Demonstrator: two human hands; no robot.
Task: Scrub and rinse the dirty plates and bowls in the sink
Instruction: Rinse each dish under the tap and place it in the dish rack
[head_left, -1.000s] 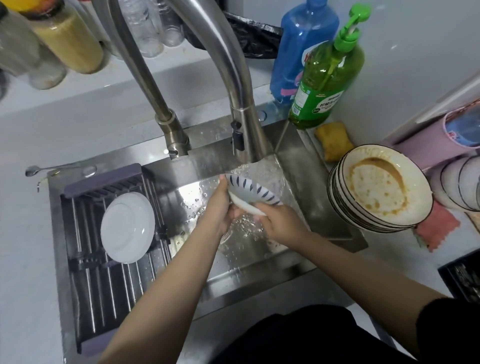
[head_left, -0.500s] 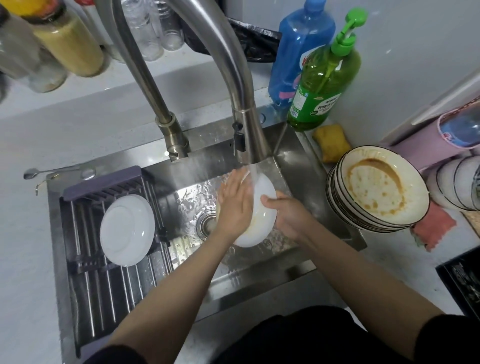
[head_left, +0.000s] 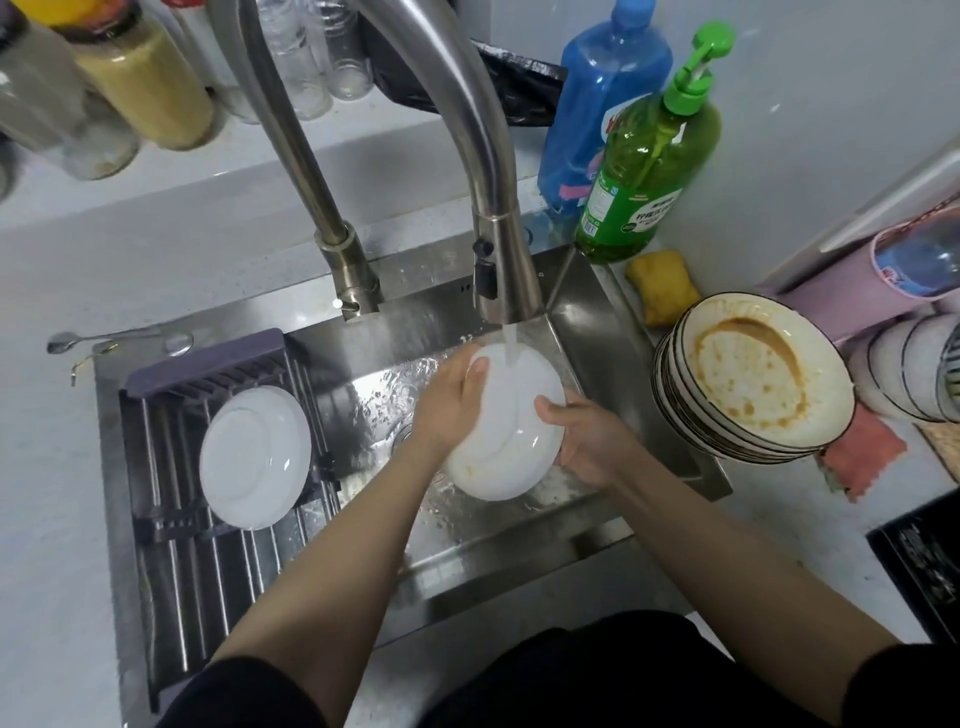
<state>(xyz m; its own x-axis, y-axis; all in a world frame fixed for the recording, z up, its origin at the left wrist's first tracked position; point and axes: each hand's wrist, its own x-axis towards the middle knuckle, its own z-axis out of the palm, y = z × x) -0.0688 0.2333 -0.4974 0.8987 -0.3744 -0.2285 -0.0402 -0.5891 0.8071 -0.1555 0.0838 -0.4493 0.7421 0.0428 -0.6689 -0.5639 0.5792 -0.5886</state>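
We hold a white bowl (head_left: 506, 421) over the steel sink (head_left: 613, 322), tilted so its inside faces us, directly under the faucet (head_left: 498, 249). A thin stream of water (head_left: 510, 340) lands on its upper rim. Our left hand (head_left: 447, 405) grips the bowl's left edge, thumb curled over the rim onto the inner face and the fingers hidden behind it. Our right hand (head_left: 587, 439) takes the right edge in the same way, thumb lying on the inner surface, fingers wrapped behind. So each grip is closed around the bowl's rim. A faint yellowish smear shows near the bowl's lower left inner edge.

To the left, a dish rack (head_left: 171, 467) sits across the sink, and 1 white plate (head_left: 254, 457) lies on it, underside up, well apart from the bowl. On the counter (head_left: 62, 519) to the right of the sink stands a stack of dirty bowls (head_left: 748, 400); the top 1 is streaked with brown sauce. Just behind the stack lies a yellow sponge (head_left: 662, 286), and beside that stand a green soap bottle (head_left: 649, 171) with a pump and a blue bottle (head_left: 602, 98). A pink cloth (head_left: 862, 452) lies under the stack's right side. More bowls (head_left: 909, 369) rest on their sides at the far right.
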